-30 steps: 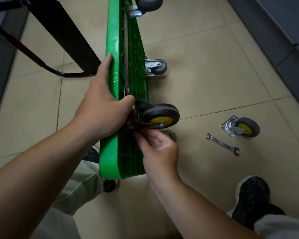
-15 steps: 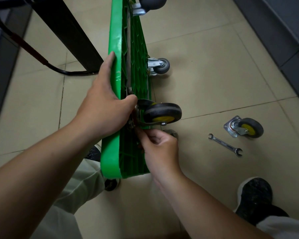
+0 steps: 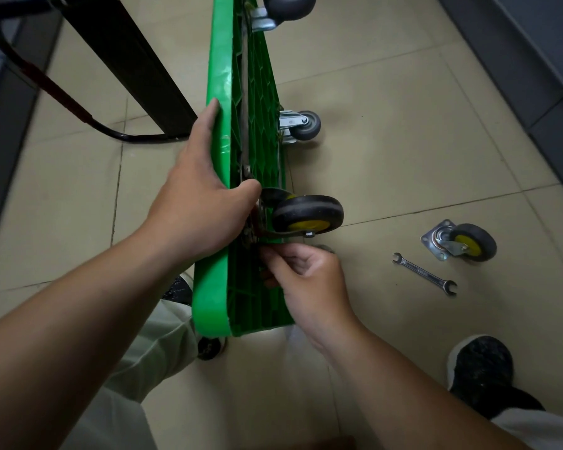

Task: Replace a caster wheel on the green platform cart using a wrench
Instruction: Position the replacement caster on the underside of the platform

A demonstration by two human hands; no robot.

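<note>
Gripping the upended green platform cart [image 3: 220,92] by its rim, the left hand [image 3: 197,203] has its fingers pressed together and its thumb hooked over the underside. Just near of the black-and-yellow caster wheel [image 3: 307,214], the right hand [image 3: 309,280] curls its fingers, pinching at the mounting plate [image 3: 258,219]; any small part held is hidden. On the floor [image 3: 403,141] to the right lie a wrench [image 3: 424,274] and a loose caster [image 3: 465,245].

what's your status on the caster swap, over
Left hand grips green cart, tipped on edge. Right hand pinching at mounted caster plate, fastener hidden. Wrench and loose caster on floor, untouched; nothing in the way.
</note>
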